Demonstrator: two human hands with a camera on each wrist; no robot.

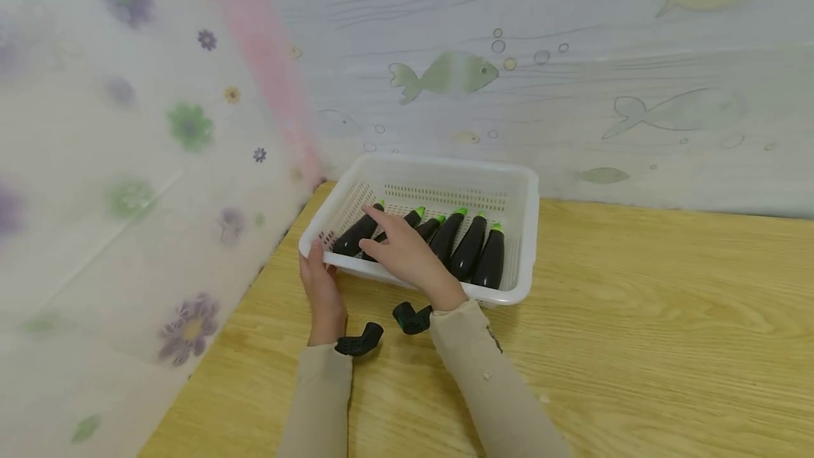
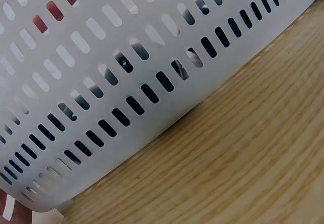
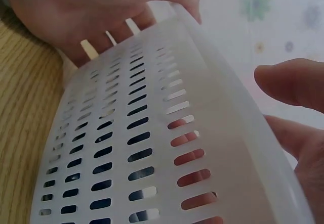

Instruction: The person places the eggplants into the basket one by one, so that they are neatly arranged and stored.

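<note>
Basket: a white plastic basket (image 1: 518, 232), rectangular with rounded corners and slotted walls, stands on the worktop (image 1: 636, 316) in the corner where two wall coverings meet.
Edges: the basket's back rim is close to the fish-printed wall (image 1: 572, 90); its left end is near the flower-printed sheet (image 1: 127, 161); its front rim faces the person.
Open room: bare worktop runs wide to the right of the basket and in front of it; to its left and behind it there is very little room.
Eggplants: six toy eggplants (image 1: 490, 260) lie side by side inside the basket, stems toward its back wall, packed so that neighbours touch or nearly touch.
Eggplant make: dark purple-black, glossy, long and rounded, each with a bright green cap.
Left hand: the left hand (image 1: 321, 288) grips the basket's front left corner, thumb over the rim, fingers down the outer wall.
Right hand: the right hand (image 1: 400, 249) reaches over the basket's front rim, fingers relaxed and spread, resting on the leftmost eggplants; whether it pinches one I cannot tell.
Worktop: pale wood grain, smooth and flat.
Sleeves: two beige sleeves (image 1: 490, 380) reach toward the basket's front.
Basket wall up close: smooth plastic with rows of oval slots (image 2: 152, 92), dark shapes showing through.
</note>
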